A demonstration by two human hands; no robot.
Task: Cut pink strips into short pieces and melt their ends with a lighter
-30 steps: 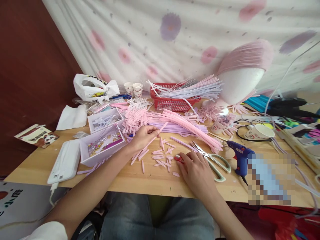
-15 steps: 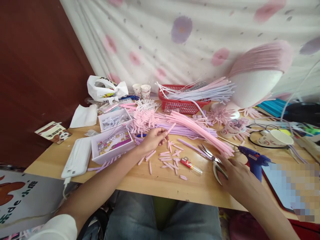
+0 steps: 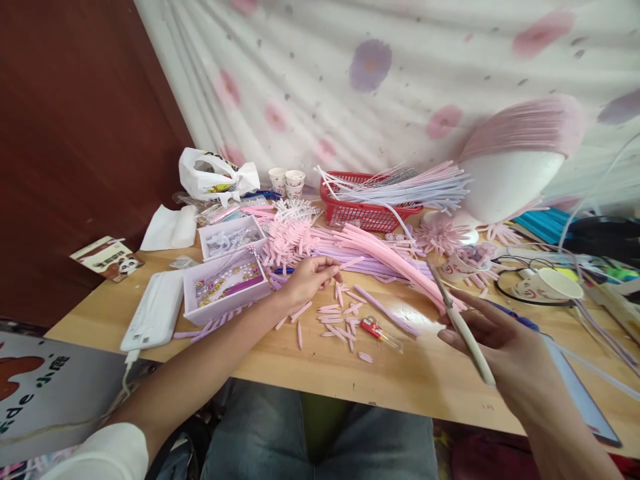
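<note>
Centrally, head view, left hand (image 3: pixel 310 280): thumb and forefinger pinch a short pink chenille stem (image 3: pixel 353 262); the other fingers curl in beneath.

Right hand (image 3: pixel 507 337): fingers close round the pale handle of a pair of scissors (image 3: pixel 460 325), which appears lifted off the table. The blades show nearly edge-on, so I cannot tell whether they are parted.

Stem and scissors: the stem juts rightward from the left fingertips, its long axis running almost sideways, far end slightly away from the person. The scissors are to its right, well apart from it, blades pointing away and a little left. The left hand is the nearer one to the stem, being on it; the right hand is beyond the gap.

Wooden table (image 3: pixel 425 383): short pink pieces (image 3: pixel 330 319) with tapered ends lie scattered between the hands, near a lighter (image 3: pixel 381 333) and a loose lilac stem (image 3: pixel 385 310). Behind them lies a thick pink bundle (image 3: pixel 385 257).

Around the work: a white box (image 3: pixel 200 315) of beads at left, a red basket (image 3: pixel 360 217) of stems at the back, a white mannequin head (image 3: pixel 510 180) capped in pink at back right.

Room: a flower-printed curtain (image 3: pixel 300 80) hangs behind; a dark red-brown panel (image 3: pixel 85 100) stands at left.
</note>
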